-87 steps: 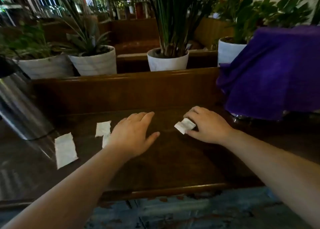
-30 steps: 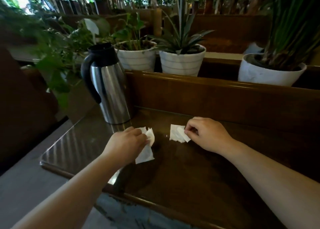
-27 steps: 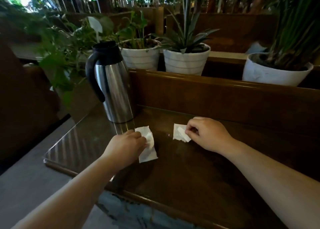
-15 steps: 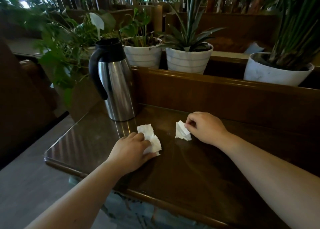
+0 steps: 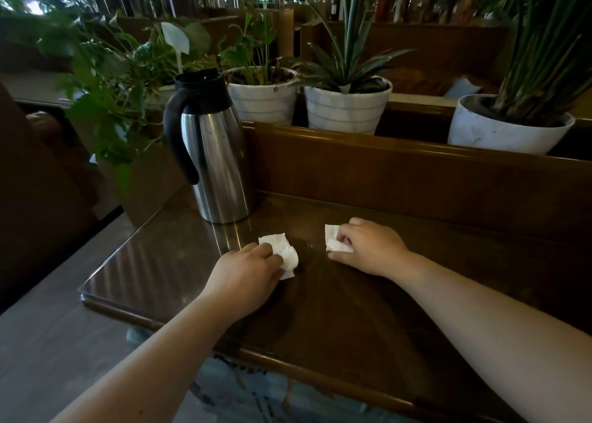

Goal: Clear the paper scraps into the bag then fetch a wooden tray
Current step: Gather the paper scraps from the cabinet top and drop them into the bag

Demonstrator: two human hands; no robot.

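Steel jug (image 5: 215, 153) w/ black lid & handle stood upright near the far-left corner of the tabletop (image 5: 368, 310), just beside the raised wooden back rail (image 5: 416, 179). Glossy dark tabletop reflected the jug at its base.

Left hand (image 5: 246, 273) lay palm-down, approx. mid-tabletop, slightly left of centre. Fingers curled & pressed onto a crumpled white paper scrap (image 5: 283, 253); scrap rested on the tabletop, partly under the fingertips, far end sticking out toward the jug. Whether it was lifted or only pinned: cannot tell.

Right hand (image 5: 368, 249) lay just right of it, nearer the back rail. Thumb & forefinger pinched a second, folded white paper scrap (image 5: 334, 241), which touched the tabletop. The two scraps were near each other, not touching.

Behind the rail, L to R: three white pots w/ plants (image 5: 262, 97), (image 5: 347, 108), (image 5: 506, 131).
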